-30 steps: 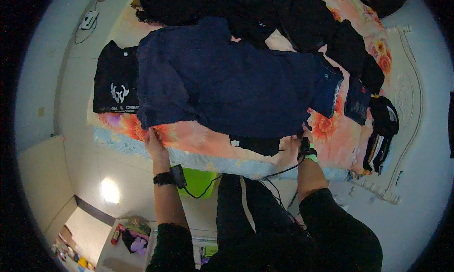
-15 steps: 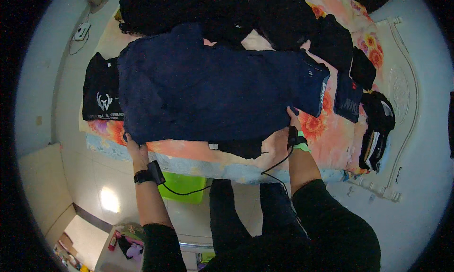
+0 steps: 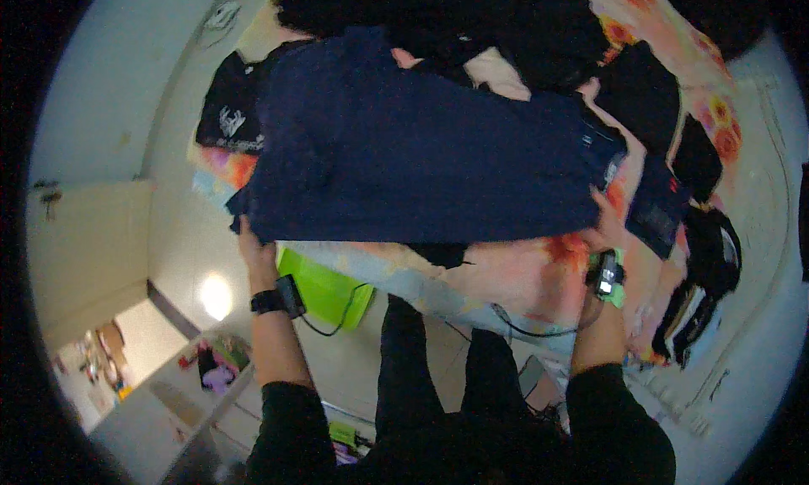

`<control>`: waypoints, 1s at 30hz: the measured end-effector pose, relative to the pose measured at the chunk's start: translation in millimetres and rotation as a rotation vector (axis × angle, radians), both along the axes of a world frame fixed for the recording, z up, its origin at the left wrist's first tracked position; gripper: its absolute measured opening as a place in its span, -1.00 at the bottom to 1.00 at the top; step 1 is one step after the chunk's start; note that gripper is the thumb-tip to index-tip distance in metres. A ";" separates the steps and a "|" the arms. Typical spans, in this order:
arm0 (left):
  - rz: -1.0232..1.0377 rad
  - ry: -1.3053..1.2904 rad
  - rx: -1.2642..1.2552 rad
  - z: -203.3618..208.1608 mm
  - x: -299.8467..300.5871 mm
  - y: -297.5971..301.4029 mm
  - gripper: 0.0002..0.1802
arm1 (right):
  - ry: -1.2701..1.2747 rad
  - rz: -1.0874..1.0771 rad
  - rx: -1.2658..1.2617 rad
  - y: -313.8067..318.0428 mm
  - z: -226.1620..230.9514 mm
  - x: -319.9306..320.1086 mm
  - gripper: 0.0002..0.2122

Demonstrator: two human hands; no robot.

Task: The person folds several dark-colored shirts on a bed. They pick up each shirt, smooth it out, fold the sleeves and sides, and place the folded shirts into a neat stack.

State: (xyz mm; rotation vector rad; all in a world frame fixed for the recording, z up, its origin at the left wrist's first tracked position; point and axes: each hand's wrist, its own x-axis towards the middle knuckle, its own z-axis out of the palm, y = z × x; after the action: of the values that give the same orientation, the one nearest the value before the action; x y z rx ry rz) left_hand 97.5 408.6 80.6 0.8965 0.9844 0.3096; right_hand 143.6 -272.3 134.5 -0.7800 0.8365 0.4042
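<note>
A large dark navy garment (image 3: 404,156), wide and fairly flat, stretches sideways over the near part of the bed; its exact kind is unclear. My left hand (image 3: 257,247) is closed on its near left corner. At the near right corner, my right hand (image 3: 607,219) grips the edge, close to an end with light printing. The cloth's front edge runs nearly straight between the two hands. Under its left side lies a folded black T-shirt (image 3: 227,118) with a white print. A piece of black cloth (image 3: 438,254) pokes out beneath the front edge.
Several black clothes (image 3: 539,30) are heaped at the far side of the floral bed (image 3: 506,266). Dark folded clothing (image 3: 656,203) and a black-and-white garment (image 3: 708,249) lie at the right. A green bin (image 3: 320,287) stands on the floor. Cables hang from both wrist devices.
My right hand has slid outward along the garment's edge, drawing the front edge straighter. My left hand keeps its corner. The whole view has shifted and turned slightly.
</note>
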 end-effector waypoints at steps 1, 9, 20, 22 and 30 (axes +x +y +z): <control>0.099 -0.004 -0.043 0.7 -12.2 -8.6 -0.60 | -0.112 0.075 -0.122 -15.8 2.9 -10.5 -0.55; 0.081 0.180 0.130 -99.0 -113.3 -72.0 -0.58 | 0.089 0.179 -0.351 -71.1 -99.1 -61.1 -0.36; -0.850 0.031 1.525 -70.2 -81.9 -121.3 -0.29 | -0.760 0.845 -1.811 8.6 -98.2 -58.4 -0.65; -1.295 -0.172 1.617 -48.8 -60.8 -151.1 -0.40 | -0.867 1.043 -1.759 29.8 -91.4 -50.5 -0.68; -1.596 -0.340 1.975 -51.7 7.7 -144.6 -0.59 | -0.621 1.516 -1.853 18.9 -117.1 -19.1 -0.66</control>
State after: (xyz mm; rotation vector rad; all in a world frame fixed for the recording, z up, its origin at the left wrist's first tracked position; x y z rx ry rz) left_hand 105.2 264.0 28.9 2.8605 -0.9742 -0.1013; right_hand 124.5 -253.4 17.5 -3.0742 -0.4538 0.5457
